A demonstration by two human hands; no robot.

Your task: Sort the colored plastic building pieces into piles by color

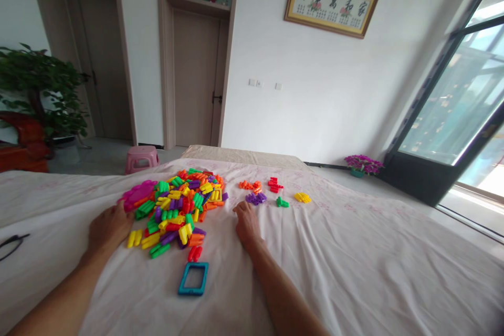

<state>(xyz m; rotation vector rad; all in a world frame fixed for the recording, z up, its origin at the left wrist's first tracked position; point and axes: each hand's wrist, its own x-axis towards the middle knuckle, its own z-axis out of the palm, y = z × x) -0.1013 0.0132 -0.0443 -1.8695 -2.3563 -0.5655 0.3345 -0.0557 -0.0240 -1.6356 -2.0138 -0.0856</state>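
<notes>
Plastic pieces [177, 205] in red, orange, yellow, green, blue and purple lie in a loose heap on a pale, wrinkled cloth [338, 273], left of centre. A bright pink dish [142, 191] sits at the heap's left side, with some pieces overlapping it. The left hand [111, 224] is at the near left edge of this dish, fingers bent; whether it grips the rim or only touches it, I cannot tell. The right hand [248, 223] is right of the heap with its fingers curled, just on the near side of a small purple group [255, 199]; I cannot tell whether anything is in it. Around that group are an orange group [251, 186], a red group [274, 185] and a green group [282, 202], with a yellow group [303, 197] farthest right. A blue square frame [192, 279] lies nearer the person, just below a red piece [195, 253].
</notes>
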